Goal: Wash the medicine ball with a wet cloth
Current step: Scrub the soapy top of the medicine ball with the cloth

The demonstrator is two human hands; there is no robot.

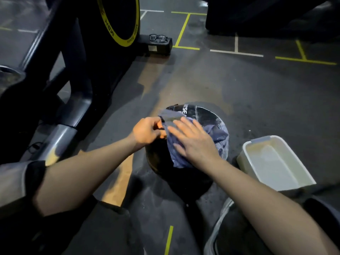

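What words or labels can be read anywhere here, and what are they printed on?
"ITSE": white letters on the black medicine ball, partly covered by the cloth, so the word is incomplete.
"MBH": black letters on the yellow ring of the exercise machine's wheel, seen upside down; an uncertain reading.
Further small print on that ring is too blurred to read.
The label on the machine's foot is too small to read.

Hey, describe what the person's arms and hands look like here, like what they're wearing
Both forearms are bare, and the left hand and right hand wear no gloves. No rings, watch or wristbands show. The left arm has a short sleeve, grey with a black band at its hem, ending near the elbow. On the right arm only a dark sleeve edge shows at the frame's lower right.
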